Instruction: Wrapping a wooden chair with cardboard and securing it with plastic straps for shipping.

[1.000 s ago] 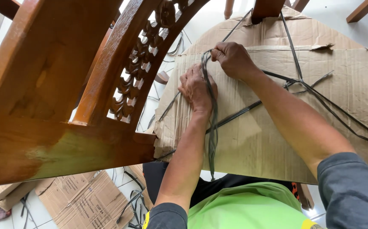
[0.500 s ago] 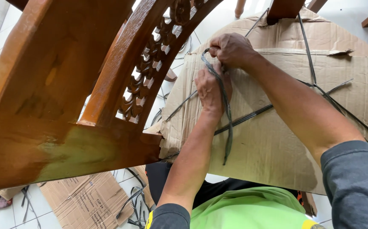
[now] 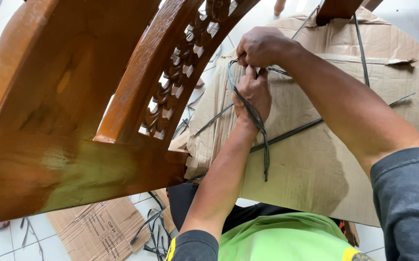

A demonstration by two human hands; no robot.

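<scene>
Cardboard wrapping (image 3: 316, 159) over white floor tiles (image 3: 1, 241); both hands' fingers (image 3: 250, 72) pinching dark strapping (image 3: 258, 123)

Knot: where the right hand (image 3: 262, 46) and left hand (image 3: 254, 92) met on the black strap (image 3: 253, 116), the fingers covered it; whether it was tied could not be told.
Right fingertips: curled under the fist, out of sight.
Wrapped item: fully covered by the cardboard wrapping (image 3: 316, 159); its form could not be made out.
Carved wooden chair frame (image 3: 74, 121): cut off by the left and top edges.
Far wooden legs (image 3: 337, 8): cropped at the top edge.
Flat cardboard sheet (image 3: 98, 232) on floor: print too small to make out.
</scene>
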